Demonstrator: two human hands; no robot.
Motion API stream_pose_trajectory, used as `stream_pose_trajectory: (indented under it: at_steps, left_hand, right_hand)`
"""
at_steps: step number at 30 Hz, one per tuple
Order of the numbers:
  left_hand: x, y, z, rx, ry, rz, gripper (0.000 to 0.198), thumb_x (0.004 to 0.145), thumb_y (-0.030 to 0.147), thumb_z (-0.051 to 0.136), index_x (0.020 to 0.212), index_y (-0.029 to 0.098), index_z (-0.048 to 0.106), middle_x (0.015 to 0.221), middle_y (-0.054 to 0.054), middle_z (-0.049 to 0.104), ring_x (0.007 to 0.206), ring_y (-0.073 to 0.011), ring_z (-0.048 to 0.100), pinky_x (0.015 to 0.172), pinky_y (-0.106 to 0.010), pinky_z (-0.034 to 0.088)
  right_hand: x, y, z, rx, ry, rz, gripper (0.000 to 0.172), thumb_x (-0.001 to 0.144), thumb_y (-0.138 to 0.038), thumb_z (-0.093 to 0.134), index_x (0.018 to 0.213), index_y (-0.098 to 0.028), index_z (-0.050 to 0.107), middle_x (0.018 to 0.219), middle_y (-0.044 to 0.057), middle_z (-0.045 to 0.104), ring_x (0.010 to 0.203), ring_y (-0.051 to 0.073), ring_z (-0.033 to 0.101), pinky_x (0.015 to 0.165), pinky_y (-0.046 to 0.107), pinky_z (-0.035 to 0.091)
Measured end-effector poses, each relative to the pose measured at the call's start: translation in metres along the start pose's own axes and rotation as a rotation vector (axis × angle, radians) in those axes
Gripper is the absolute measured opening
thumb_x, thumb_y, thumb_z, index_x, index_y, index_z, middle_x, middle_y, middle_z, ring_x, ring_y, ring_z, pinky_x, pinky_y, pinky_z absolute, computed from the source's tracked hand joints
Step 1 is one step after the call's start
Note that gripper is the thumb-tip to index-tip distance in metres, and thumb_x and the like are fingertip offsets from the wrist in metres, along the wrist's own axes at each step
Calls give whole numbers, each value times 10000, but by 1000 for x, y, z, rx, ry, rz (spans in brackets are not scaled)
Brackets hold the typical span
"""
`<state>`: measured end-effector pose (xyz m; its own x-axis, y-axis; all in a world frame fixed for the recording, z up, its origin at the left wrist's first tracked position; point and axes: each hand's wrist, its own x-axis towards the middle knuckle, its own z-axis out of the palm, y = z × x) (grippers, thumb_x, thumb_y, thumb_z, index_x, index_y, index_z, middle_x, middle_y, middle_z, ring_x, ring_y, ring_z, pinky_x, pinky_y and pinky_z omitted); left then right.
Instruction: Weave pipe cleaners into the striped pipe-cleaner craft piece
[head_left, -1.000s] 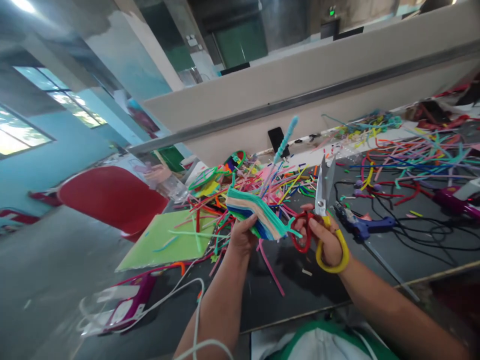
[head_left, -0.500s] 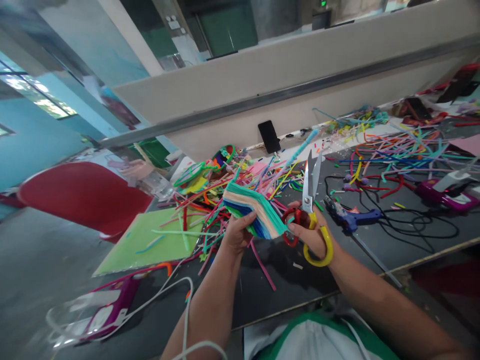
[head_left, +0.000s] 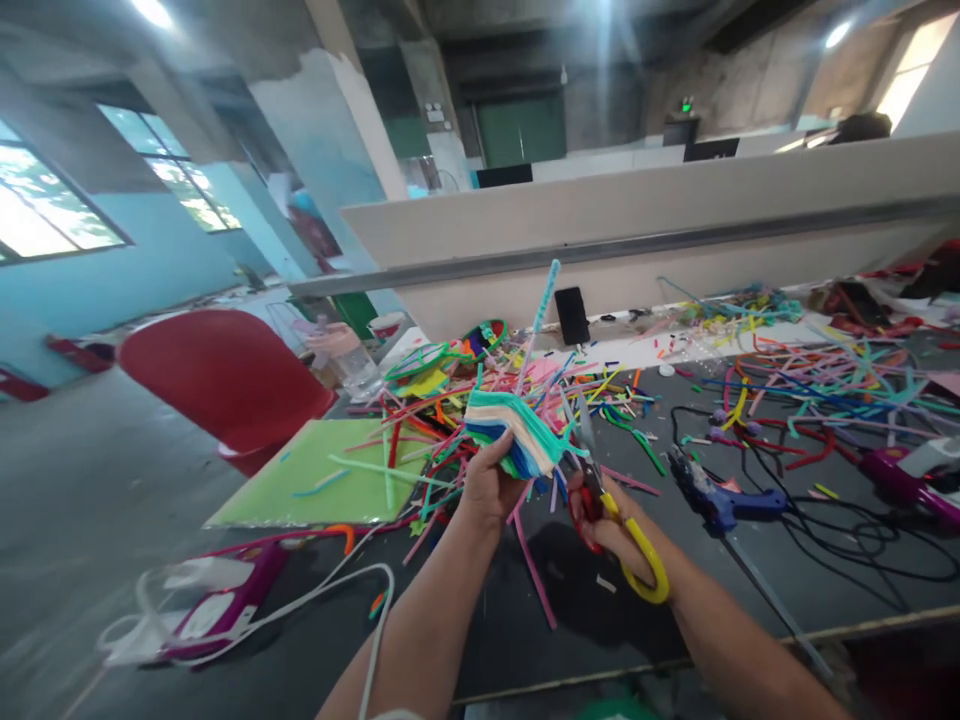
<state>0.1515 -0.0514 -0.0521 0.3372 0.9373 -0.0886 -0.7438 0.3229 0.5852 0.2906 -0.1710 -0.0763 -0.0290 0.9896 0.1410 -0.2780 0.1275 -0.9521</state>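
My left hand (head_left: 491, 480) grips a striped piece of pipe cleaners (head_left: 517, 430) laid side by side in green, peach, blue and white. Loose green ends stick out at its right edge. In my right hand (head_left: 619, 525) is a pair of scissors (head_left: 589, 440) with one red and one yellow handle loop. The blades point up and away, parted a little, beside those green ends. Whether they touch the ends I cannot tell. Behind the striped piece lies a tangle of coloured pipe cleaners (head_left: 442, 425).
A blue glue gun (head_left: 739, 505) with a black cord lies to the right. A green sheet (head_left: 300, 480) and a purple power strip (head_left: 244, 595) are at the left. A phone (head_left: 572, 316) leans on the partition (head_left: 645, 230). A red chair (head_left: 217, 375) stands beyond the table.
My right hand has brought the scissors down to the striped piece's right edge, and the blades have drawn closer together. The head view has tilted up, showing more of the room.
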Motion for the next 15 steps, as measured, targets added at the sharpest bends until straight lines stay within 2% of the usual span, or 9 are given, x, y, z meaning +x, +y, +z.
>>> stream_pose_trajectory:
  at_steps: [7, 15]
  left_hand:
    - [-5, 2, 6, -20, 11, -2, 356, 744, 95, 640, 1095, 145, 628, 928, -67, 733, 883, -230, 694, 877, -368, 548]
    - [-3, 2, 5, -33, 0, 57, 417, 720, 76, 672, 1125, 157, 617, 977, -59, 726, 885, -215, 694, 884, -340, 548]
  right_hand:
    - [-5, -5, 3, -108, 15, -14, 300, 676, -196, 568, 972, -227, 528, 729, -23, 505, 563, 103, 456, 479, 224, 375]
    - [0, 17, -3, -128, 21, -16, 320, 785, -411, 607, 1025, -225, 505, 729, -31, 482, 448, 56, 377, 407, 206, 328]
